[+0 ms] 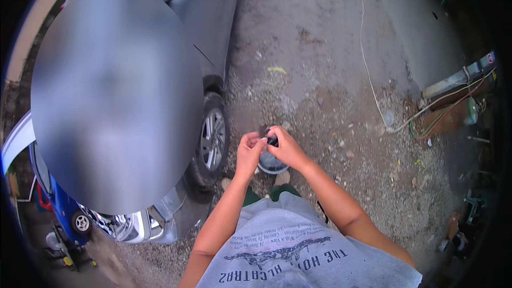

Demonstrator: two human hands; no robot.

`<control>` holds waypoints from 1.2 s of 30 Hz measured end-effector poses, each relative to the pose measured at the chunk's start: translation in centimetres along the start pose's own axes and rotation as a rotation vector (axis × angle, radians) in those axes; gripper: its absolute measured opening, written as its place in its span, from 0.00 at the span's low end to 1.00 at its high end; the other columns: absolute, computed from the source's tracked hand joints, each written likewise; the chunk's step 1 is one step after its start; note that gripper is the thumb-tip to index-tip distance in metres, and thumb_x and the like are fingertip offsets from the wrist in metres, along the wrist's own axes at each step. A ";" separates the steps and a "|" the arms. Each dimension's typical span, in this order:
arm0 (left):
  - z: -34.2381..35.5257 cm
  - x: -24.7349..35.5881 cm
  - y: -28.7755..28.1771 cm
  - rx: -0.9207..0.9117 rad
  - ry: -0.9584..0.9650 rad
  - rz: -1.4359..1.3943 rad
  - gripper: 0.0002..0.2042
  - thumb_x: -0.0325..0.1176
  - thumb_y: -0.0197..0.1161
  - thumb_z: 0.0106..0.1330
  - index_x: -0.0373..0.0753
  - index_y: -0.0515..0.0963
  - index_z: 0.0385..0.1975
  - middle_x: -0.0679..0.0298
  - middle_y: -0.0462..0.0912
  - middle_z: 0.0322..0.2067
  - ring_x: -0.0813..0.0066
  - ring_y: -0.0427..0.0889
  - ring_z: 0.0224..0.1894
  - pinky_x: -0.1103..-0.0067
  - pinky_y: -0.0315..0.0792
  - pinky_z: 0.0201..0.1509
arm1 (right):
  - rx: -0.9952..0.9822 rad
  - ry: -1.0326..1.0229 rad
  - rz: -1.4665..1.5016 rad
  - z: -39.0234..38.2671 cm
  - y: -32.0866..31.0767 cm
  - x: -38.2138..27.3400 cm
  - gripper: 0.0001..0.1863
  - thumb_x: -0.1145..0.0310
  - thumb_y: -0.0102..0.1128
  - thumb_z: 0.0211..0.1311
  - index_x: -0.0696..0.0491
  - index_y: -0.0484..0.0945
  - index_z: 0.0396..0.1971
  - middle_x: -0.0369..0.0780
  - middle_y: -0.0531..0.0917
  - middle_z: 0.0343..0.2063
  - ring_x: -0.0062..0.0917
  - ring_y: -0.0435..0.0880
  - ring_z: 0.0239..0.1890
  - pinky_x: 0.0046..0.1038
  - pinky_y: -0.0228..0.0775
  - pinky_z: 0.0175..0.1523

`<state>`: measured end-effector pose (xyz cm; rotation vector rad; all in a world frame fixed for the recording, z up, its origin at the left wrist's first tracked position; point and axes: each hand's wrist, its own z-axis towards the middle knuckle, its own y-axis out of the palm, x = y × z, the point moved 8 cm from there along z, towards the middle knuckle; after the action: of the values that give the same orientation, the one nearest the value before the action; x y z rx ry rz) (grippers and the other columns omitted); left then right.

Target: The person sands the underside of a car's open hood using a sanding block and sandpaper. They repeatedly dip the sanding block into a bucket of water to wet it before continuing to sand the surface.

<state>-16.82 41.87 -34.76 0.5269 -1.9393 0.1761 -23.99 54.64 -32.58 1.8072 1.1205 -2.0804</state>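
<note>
Both my hands meet in front of my body, above a round bucket [273,167] near my feet. Between them is a small black object [273,141], too covered by fingers to name its kind. My right hand [286,149] is closed, with thumb and fingers gripping the black object from the right. Curled and slightly blurred, my left hand [249,153] pinches at the object's left end with its thumb. Part of the bucket's contents shows greyish below my hands, but I cannot make out what it is.
A dark grey car [210,8] stands close on my left, its front wheel [213,138] beside my left hand. Farther left is a blue car [58,202]. Gravelly ground [341,181] lies around me. At right, hoses [416,128] lie by a rusty cylinder [450,120].
</note>
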 end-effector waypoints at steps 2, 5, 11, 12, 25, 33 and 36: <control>0.5 -5.6 -1.3 -0.023 -0.102 0.010 0.15 0.37 0.64 0.70 0.35 0.74 0.49 0.62 0.83 0.41 0.78 0.81 0.43 0.80 0.74 0.46 | -0.025 0.070 0.111 -0.6 3.8 4.3 0.27 0.64 0.73 0.54 0.59 0.71 0.49 0.48 0.78 0.49 0.38 0.79 0.54 0.35 0.71 0.56; 3.4 -14.7 -3.0 0.015 -0.351 -0.147 0.14 0.39 0.62 0.71 0.36 0.75 0.47 0.64 0.82 0.44 0.78 0.79 0.46 0.80 0.72 0.49 | -0.102 0.199 0.263 -1.5 8.0 10.8 0.25 0.65 0.71 0.57 0.59 0.72 0.51 0.47 0.78 0.53 0.36 0.78 0.56 0.33 0.70 0.60; 11.0 -34.0 -8.9 0.274 -0.423 -0.367 0.15 0.44 0.57 0.76 0.40 0.74 0.51 0.59 0.84 0.45 0.73 0.83 0.48 0.74 0.76 0.53 | -0.023 0.751 0.249 -4.8 19.0 43.9 0.26 0.58 0.61 0.67 0.62 0.72 0.56 0.52 0.79 0.52 0.41 0.78 0.56 0.36 0.68 0.62; 11.7 -36.6 -9.3 0.299 -0.423 -0.396 0.16 0.45 0.56 0.76 0.39 0.73 0.51 0.58 0.84 0.44 0.71 0.83 0.48 0.72 0.76 0.53 | -0.022 0.754 0.181 -5.1 20.7 49.3 0.25 0.57 0.58 0.68 0.63 0.73 0.55 0.55 0.79 0.51 0.44 0.78 0.55 0.37 0.68 0.62; 11.4 -55.5 -10.2 0.105 -0.808 -0.313 0.15 0.40 0.60 0.74 0.36 0.73 0.52 0.68 0.81 0.39 0.87 0.72 0.40 0.85 0.66 0.45 | -0.221 0.984 -0.272 -5.9 37.0 82.6 0.22 0.58 0.42 0.69 0.57 0.82 0.46 0.55 0.81 0.50 0.52 0.79 0.55 0.43 0.71 0.60; 11.1 -57.2 -11.1 0.124 -0.862 -0.234 0.16 0.41 0.57 0.75 0.37 0.75 0.53 0.62 0.85 0.39 0.79 0.81 0.44 0.79 0.71 0.52 | -0.389 1.101 -0.073 -9.2 39.0 82.4 0.28 0.48 0.53 0.65 0.57 0.80 0.52 0.49 0.84 0.49 0.40 0.82 0.52 0.40 0.71 0.58; 11.5 -57.6 -11.4 0.125 -0.883 -0.220 0.15 0.41 0.57 0.75 0.36 0.75 0.51 0.62 0.85 0.39 0.79 0.81 0.44 0.79 0.71 0.51 | -0.095 1.377 0.407 -10.7 40.6 81.7 0.26 0.51 0.59 0.63 0.59 0.81 0.50 0.48 0.84 0.45 0.34 0.82 0.47 0.39 0.72 0.54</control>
<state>-2.15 43.80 -92.73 1.0142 -2.7036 -0.1028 -13.14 60.39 -123.58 3.0542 0.8023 -0.3515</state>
